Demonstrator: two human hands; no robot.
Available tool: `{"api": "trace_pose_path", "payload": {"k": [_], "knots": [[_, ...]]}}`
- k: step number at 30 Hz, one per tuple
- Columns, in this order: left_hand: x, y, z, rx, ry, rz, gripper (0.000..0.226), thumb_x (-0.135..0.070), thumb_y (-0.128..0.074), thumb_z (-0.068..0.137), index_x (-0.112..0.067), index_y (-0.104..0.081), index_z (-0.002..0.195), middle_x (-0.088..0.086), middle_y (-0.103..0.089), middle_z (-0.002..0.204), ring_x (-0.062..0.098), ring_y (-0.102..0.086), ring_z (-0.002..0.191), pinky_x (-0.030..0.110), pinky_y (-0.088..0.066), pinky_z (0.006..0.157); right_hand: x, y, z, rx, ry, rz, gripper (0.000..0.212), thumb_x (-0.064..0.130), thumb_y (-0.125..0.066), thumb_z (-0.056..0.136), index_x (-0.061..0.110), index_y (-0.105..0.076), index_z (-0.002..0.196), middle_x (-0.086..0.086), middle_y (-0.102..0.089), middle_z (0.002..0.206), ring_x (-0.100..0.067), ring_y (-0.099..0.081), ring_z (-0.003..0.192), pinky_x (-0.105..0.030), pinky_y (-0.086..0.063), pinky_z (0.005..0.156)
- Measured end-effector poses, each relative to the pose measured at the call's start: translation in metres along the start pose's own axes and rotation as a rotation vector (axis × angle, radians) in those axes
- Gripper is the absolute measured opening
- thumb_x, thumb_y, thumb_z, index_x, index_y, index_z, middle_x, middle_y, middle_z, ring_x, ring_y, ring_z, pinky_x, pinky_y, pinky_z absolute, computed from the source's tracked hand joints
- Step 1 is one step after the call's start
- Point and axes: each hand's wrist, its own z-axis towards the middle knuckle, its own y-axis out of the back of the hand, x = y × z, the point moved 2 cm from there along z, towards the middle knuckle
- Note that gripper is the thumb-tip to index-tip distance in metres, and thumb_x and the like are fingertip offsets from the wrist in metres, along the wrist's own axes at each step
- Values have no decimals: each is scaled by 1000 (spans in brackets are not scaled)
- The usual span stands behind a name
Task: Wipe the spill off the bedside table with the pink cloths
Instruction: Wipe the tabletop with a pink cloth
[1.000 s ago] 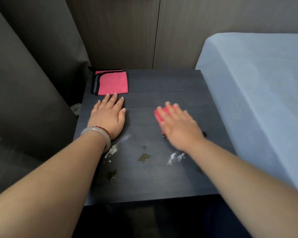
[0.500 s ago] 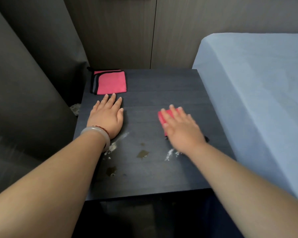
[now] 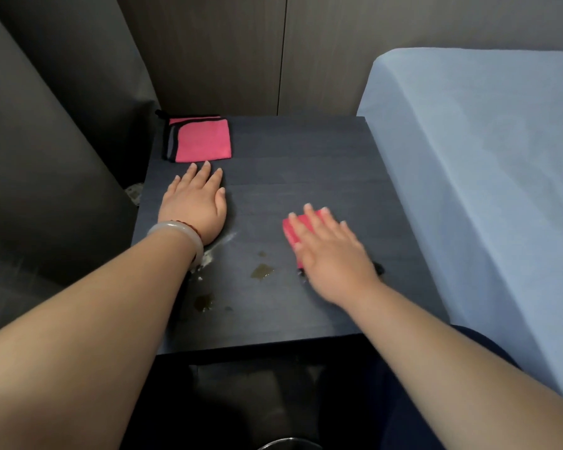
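Where the right hand (image 3: pixel 333 254) presses: a pink cloth (image 3: pixel 292 226) lies flat under its straight, spread fingers, right of centre on the tabletop (image 3: pixel 306 151); only the cloth's far and left parts show past the fingers.
Spill (image 3: pixel 261 271): one brownish puddle sits just left of that hand, another lies nearer the front-left corner, and white smears lie beside the left wrist. None of it is wiped yet.
Second pink cloth (image 3: pixel 202 142): a folded square with dark edging at the back-left corner, with nothing touching it.
Left hand (image 3: pixel 194 206): flat, palm down, with fingers straight and gripping nothing. It is near the left edge, its fingertips just short of the folded cloth.
Bracelet (image 3: pixel 179 232): pale, on the left wrist.
Bed (image 3: pixel 485 157): blue-sheeted, along the tabletop's right edge.
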Motion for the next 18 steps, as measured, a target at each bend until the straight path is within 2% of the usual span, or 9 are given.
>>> {"api": "trace_pose_path", "payload": {"k": [3,5,7,11,13,15,18], "knots": [[0,-1,-3,-17,13,-20,53,-36,-19,102,-22,-22,154,-1,-12,163,19,-6,149,40,-6,121,-49,5,3,-23,-241,-13,53,37,-21,103,36,-8,154,4,-1,165,-21,1,150,-43,-4,120],[0,-1,-2,-13,15,-18,53,-36,-19,102,-22,-22,154,0,-13,163,20,-7,149,41,-6,121,-55,7,2,-43,-331,-4,53,35,-22,103,33,-10,155,1,-2,165,-24,0,150,-44,-4,120],[0,-1,-1,-9,23,-18,53,-36,-20,102,-22,-22,154,0,-13,162,20,-7,149,41,-7,121,-29,4,0,-43,-289,6,54,35,-22,103,31,-9,155,0,-1,165,-25,1,150,-44,-3,119],[-1,-1,-1,-12,33,-10,53,-36,-21,102,-22,-23,153,1,-14,162,21,-8,149,42,-8,121,54,-13,-21,-42,17,22,53,38,-17,103,35,-6,155,6,0,164,-20,5,150,-39,1,119],[-1,-2,-2,-26,28,-15,53,-35,-22,102,-21,-24,153,1,-14,162,21,-8,149,43,-8,121,59,-15,-24,-16,79,20,52,39,-19,103,38,-6,154,9,1,164,-16,7,150,-36,3,119],[-1,-1,-2,-20,18,-19,53,-35,-22,102,-21,-24,153,1,-14,162,21,-8,149,42,-8,121,33,-11,-19,-31,30,11,52,40,-20,103,40,-7,154,10,1,164,-14,6,150,-36,2,119],[-1,0,-3,-24,12,-27,53,-34,-22,102,-20,-25,153,1,-15,162,21,-9,149,42,-8,121,-25,-3,-10,-63,-224,10,52,39,-20,103,37,-8,154,6,-1,164,-17,3,150,-40,-2,120]]}}
